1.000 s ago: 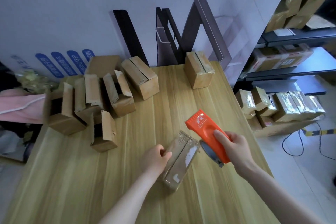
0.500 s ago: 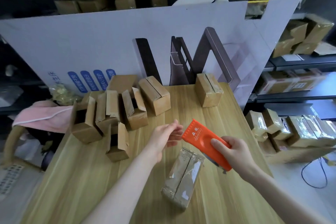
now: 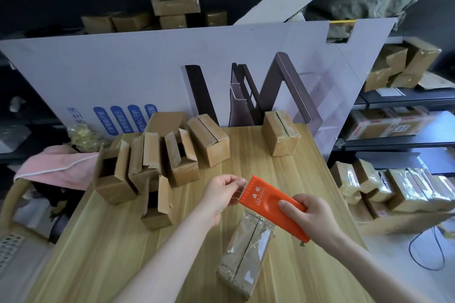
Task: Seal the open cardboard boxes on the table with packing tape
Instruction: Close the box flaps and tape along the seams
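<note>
My right hand (image 3: 309, 215) grips an orange tape dispenser (image 3: 268, 200) held above the wooden table (image 3: 128, 248). My left hand (image 3: 222, 193) pinches the clear tape end at the dispenser's toothed front edge. Below them a taped cardboard box (image 3: 246, 251) lies flat on the table, shiny with tape. Several open boxes (image 3: 147, 170) with raised flaps stand clustered at the table's left. Two closed boxes stand further back: one (image 3: 209, 140) beside the cluster and one (image 3: 280, 133) at the far right edge.
A large white printed board (image 3: 172, 76) leans behind the table. Shelves (image 3: 406, 103) with wrapped parcels stand at the right, and taped boxes (image 3: 398, 187) are piled on the floor there. A pink cloth (image 3: 54, 167) hangs at the left.
My left hand let go of the taped box, rose and took the tape end at the dispenser. The dispenser lifted off the box. My view tilted upward.
</note>
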Action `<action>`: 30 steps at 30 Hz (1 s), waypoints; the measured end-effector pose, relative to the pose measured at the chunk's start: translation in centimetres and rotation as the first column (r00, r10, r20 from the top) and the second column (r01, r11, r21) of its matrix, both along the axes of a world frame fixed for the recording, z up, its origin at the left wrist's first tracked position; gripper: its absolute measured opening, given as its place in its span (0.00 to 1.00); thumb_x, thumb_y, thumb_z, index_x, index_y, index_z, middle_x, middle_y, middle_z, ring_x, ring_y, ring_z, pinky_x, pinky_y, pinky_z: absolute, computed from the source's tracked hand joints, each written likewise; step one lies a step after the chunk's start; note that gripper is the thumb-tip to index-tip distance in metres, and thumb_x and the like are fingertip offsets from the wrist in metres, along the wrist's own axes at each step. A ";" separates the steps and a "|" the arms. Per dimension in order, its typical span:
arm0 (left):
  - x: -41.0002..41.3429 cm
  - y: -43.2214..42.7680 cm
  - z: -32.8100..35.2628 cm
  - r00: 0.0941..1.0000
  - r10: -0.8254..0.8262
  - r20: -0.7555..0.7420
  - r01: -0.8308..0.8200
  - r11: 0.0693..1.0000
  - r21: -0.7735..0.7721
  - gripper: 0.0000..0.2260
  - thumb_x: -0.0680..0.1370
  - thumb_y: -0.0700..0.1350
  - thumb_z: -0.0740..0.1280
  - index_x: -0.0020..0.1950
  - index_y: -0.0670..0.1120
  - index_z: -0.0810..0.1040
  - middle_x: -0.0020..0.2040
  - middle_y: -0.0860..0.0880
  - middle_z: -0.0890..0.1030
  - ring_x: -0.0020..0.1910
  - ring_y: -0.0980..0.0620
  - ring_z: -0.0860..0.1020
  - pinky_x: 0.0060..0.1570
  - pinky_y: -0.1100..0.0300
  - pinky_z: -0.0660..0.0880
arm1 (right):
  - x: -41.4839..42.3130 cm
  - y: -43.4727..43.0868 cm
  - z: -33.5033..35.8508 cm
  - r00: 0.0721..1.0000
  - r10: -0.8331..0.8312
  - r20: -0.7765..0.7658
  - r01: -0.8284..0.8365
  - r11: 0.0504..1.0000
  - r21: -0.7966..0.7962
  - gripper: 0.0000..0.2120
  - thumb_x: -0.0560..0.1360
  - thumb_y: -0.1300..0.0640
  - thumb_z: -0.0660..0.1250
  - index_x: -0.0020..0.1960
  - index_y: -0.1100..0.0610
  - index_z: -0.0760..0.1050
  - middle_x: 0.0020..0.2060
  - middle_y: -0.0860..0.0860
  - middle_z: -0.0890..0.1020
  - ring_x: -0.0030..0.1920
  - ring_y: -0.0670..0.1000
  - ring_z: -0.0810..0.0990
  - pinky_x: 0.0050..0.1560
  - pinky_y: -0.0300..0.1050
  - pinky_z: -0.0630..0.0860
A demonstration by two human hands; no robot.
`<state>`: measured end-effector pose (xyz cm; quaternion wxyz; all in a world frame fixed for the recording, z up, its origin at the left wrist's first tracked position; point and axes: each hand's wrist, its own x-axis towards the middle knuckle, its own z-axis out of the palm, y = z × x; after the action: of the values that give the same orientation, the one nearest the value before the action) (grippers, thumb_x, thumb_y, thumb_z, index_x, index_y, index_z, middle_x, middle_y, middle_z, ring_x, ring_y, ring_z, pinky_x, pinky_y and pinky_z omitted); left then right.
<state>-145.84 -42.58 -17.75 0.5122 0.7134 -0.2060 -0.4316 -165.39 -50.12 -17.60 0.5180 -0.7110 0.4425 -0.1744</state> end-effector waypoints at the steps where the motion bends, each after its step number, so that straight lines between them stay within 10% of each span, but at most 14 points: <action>1: 0.0 -0.1 0.0 1.000 0.001 -0.006 -0.001 1.000 -0.005 0.06 0.79 0.44 0.66 0.46 0.44 0.81 0.36 0.51 0.82 0.33 0.58 0.78 0.34 0.65 0.73 | 0.0 -0.1 0.1 1.000 0.002 -0.004 -0.002 1.000 -0.006 0.14 0.75 0.54 0.72 0.34 0.61 0.78 0.20 0.49 0.76 0.21 0.51 0.76 0.20 0.51 0.76; 12: 0.9 -2.6 -0.2 0.981 0.085 0.175 -0.084 0.996 -0.012 0.10 0.76 0.33 0.67 0.38 0.44 0.80 0.36 0.48 0.82 0.35 0.53 0.79 0.34 0.63 0.75 | 1.0 -1.2 1.5 0.995 0.004 -0.101 -0.013 0.996 -0.089 0.16 0.73 0.47 0.72 0.35 0.59 0.79 0.24 0.52 0.79 0.24 0.60 0.81 0.22 0.61 0.77; 19: 5.7 -1.3 -3.0 0.939 0.256 0.231 -0.278 0.958 0.070 0.10 0.75 0.31 0.66 0.40 0.44 0.80 0.42 0.45 0.82 0.36 0.53 0.78 0.36 0.63 0.74 | -5.6 -3.7 0.0 0.959 -0.097 -0.265 0.055 0.985 -0.163 0.15 0.73 0.52 0.73 0.33 0.61 0.78 0.25 0.56 0.80 0.21 0.53 0.78 0.20 0.48 0.73; 30: 4.2 -2.0 -10.5 0.987 0.056 0.148 -0.094 0.959 0.266 0.05 0.73 0.33 0.71 0.44 0.42 0.81 0.39 0.47 0.83 0.35 0.54 0.78 0.34 0.65 0.72 | -9.6 -4.8 -5.8 0.781 -0.126 -0.611 -0.014 0.976 -0.218 0.17 0.71 0.41 0.70 0.32 0.52 0.77 0.25 0.49 0.79 0.24 0.48 0.79 0.26 0.46 0.77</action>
<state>-141.59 -44.53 -28.25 0.4098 0.8126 -0.1529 -0.3852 -174.95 -54.92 -23.36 0.2596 -0.7659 0.5882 0.0083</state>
